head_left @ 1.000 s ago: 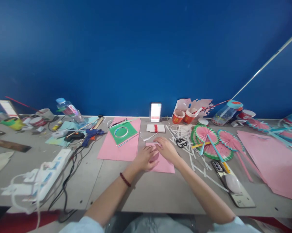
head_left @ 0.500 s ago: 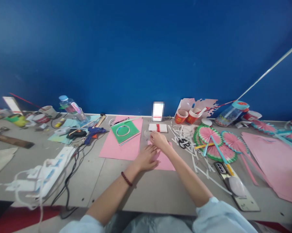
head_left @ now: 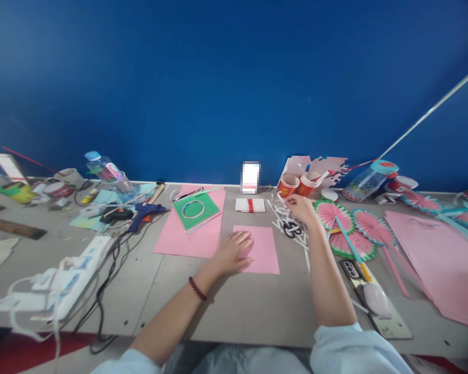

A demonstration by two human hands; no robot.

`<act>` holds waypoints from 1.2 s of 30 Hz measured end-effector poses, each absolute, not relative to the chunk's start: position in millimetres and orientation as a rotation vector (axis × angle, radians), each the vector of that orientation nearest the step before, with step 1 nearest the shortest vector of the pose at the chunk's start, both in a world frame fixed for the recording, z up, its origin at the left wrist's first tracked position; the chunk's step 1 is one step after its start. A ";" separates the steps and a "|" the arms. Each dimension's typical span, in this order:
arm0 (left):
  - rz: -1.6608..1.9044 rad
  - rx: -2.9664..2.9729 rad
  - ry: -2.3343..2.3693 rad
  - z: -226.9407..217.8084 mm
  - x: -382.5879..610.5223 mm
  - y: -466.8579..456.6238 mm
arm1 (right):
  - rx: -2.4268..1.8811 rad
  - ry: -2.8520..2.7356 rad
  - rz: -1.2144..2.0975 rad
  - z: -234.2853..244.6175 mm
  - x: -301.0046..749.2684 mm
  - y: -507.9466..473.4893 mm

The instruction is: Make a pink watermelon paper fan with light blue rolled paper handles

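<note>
My left hand (head_left: 234,252) lies flat with fingers stretched out on the left part of a small pink paper square (head_left: 263,249). A dark beaded bracelet (head_left: 197,289) is on that wrist. Over the pile of white paper strips (head_left: 276,218), in front of a red paper cup (head_left: 288,185), is my right hand (head_left: 302,209). Its fingers are pinched together; something pale shows at the fingertips, too small to make out. Black-handled scissors (head_left: 293,229) lie among the strips just below this hand. A white block with a red band (head_left: 250,205) rests behind the pink square.
Left of centre, a green paper stack (head_left: 202,214) bears a ring on larger pink paper (head_left: 167,243). Further left are a blue glue gun (head_left: 142,215), a power strip (head_left: 83,267) with cables, and a bottle (head_left: 115,174). To the right lie watermelon-patterned paper fans (head_left: 335,215) and a phone (head_left: 350,269).
My right hand has left the pink square's far edge and moved right to the strips by the cups, taking a small clear item with it. My left hand stays on the pink square.
</note>
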State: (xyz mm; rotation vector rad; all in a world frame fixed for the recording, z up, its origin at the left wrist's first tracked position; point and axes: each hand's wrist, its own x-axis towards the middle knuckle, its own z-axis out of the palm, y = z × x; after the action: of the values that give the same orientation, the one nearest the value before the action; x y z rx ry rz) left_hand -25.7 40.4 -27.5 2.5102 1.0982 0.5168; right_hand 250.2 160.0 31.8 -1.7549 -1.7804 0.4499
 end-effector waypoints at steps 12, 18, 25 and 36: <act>0.514 2.532 1.093 -32.3 -27.0 41.1 | -1.982 -1.606 0.015 13.5 272.3 166.1; 0.557 2.569 1.147 -27.9 -26.2 40.5 | -1.956 -1.631 0.031 17.7 263.1 163.5; 0.630 2.607 1.137 -25.5 -24.6 42.0 | -2.052 -1.544 0.146 40.2 251.3 153.8; 0.927 2.532 1.386 -31.1 -31.9 49.5 | -1.868 -1.864 0.308 50.3 225.8 149.1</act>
State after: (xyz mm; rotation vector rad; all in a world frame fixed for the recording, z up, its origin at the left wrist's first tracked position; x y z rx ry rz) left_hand -31.9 49.5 -31.1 2.5323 1.3865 0.9268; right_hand 225.8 149.1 50.3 -1.8683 -1.8637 0.3080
